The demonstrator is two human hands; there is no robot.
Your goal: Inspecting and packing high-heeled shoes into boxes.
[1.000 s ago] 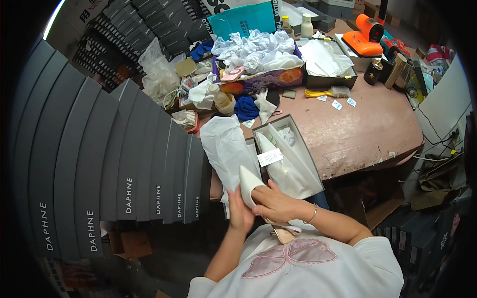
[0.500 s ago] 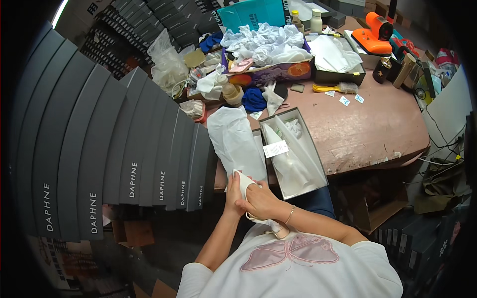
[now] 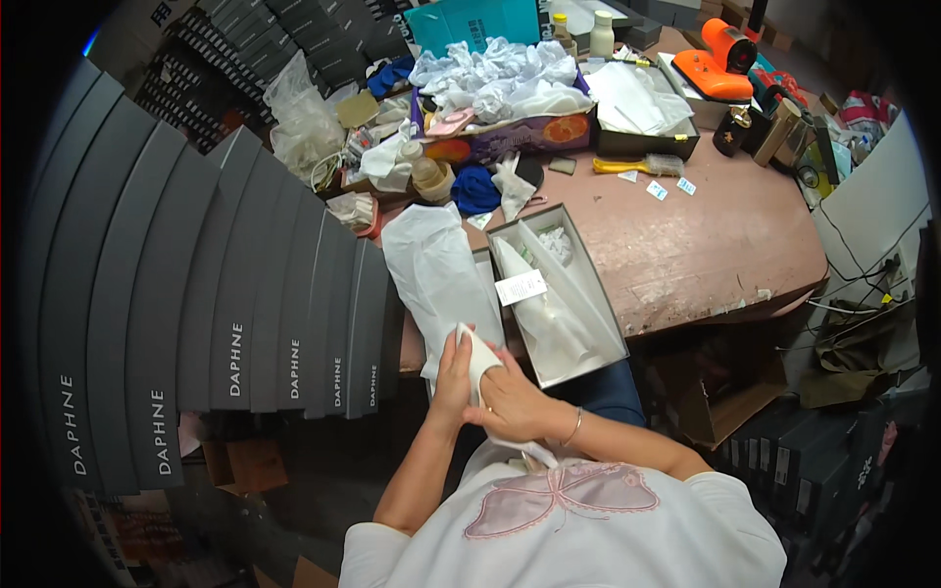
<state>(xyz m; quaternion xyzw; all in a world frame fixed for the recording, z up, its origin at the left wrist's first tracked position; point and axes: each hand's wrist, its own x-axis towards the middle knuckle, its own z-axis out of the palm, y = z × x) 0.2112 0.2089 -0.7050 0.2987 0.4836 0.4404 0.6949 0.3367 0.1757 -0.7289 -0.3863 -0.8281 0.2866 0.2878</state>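
Note:
A white pointed-toe shoe (image 3: 478,365) is held between my two hands, just in front of my shirt. My left hand (image 3: 452,377) grips it along its left side, near the toe. My right hand (image 3: 518,402) is closed over it from the right, with its fingers pressed into the shoe's opening; the fingertips are hidden. The strap and back of the shoe run under my right wrist toward my chest. Beyond my hands lies a sheet of white tissue paper (image 3: 436,260). To its right, an open shoebox (image 3: 605,318) holds a tissue-wrapped item (image 3: 549,318) with a white tag (image 3: 520,288).
Tall stacks of dark grey shoeboxes (image 3: 211,294) wall off the left. On the pink table (image 3: 706,255) are a purple carton (image 3: 520,140) of crumpled tissue, a yellow-handled brush (image 3: 627,167), a blue cloth (image 3: 475,189) and an orange device (image 3: 713,76). A cardboard box (image 3: 730,392) sits below, right.
The view has shifted, so the scene sits slightly further left. Both hands stay on the shoe, and its back end is now more hidden beneath my right wrist.

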